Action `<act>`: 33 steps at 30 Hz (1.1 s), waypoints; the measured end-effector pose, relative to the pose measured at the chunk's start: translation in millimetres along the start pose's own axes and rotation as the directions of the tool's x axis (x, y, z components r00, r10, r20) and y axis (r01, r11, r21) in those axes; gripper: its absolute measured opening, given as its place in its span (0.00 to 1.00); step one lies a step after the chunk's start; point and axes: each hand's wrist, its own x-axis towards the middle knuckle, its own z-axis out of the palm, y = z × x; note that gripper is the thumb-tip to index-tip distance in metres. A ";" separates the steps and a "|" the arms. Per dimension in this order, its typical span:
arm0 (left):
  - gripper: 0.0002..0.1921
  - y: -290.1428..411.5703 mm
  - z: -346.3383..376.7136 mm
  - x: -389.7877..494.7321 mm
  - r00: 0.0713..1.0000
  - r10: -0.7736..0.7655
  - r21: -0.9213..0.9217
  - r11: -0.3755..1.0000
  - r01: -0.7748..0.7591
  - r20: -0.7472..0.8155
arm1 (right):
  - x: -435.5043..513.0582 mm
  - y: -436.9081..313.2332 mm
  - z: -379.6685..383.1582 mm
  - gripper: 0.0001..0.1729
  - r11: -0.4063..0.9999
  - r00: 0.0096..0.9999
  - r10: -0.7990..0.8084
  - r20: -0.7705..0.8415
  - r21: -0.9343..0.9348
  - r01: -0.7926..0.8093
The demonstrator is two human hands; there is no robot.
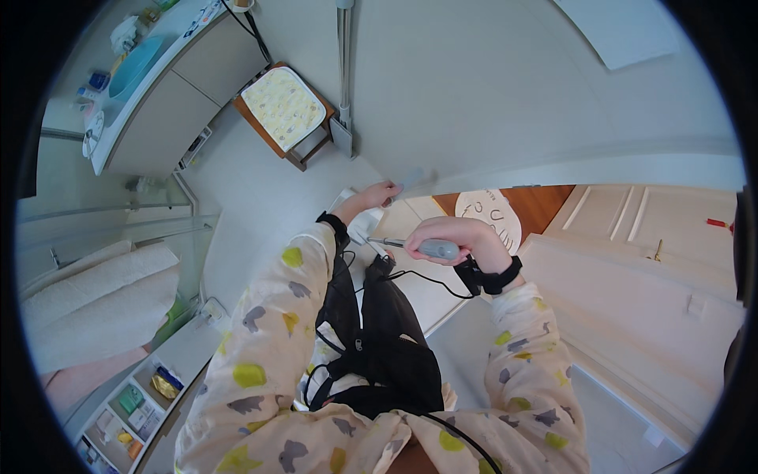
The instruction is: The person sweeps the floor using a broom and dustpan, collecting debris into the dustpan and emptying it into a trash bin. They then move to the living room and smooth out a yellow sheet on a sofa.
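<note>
My right hand (pixel 441 240) is closed around the grey handle of a tool (pixel 439 248). Its thin metal shaft points left, towards a white object (pixel 366 224) below my left hand; whether they are joined I cannot tell. My left hand (pixel 377 195) is beside the edge of a large pale door or panel (pixel 521 101). Its fingers pinch a small pale blue piece (pixel 410 178), which lies close to the panel surface. Part of that piece is hidden by the fingers. Both wrists wear black straps.
A wooden stool (pixel 240 106) with a yellow patterned pad (pixel 284 106) stands ahead. To the left are a counter with a blue basin (pixel 136 68), glass panels, draped towels (pixel 112 290) and a divided drawer (pixel 130 409). A black cable (pixel 438 281) hangs near my legs. A patterned mat (pixel 488 216) lies beyond the doorway.
</note>
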 end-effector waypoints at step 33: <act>0.30 -7.5 -23.4 4.7 0.845 0.516 0.459 0.722 -0.518 0.141 | 5.4 -41.8 27.6 0.12 0.901 0.764 -0.344 -0.545 0.037 0.432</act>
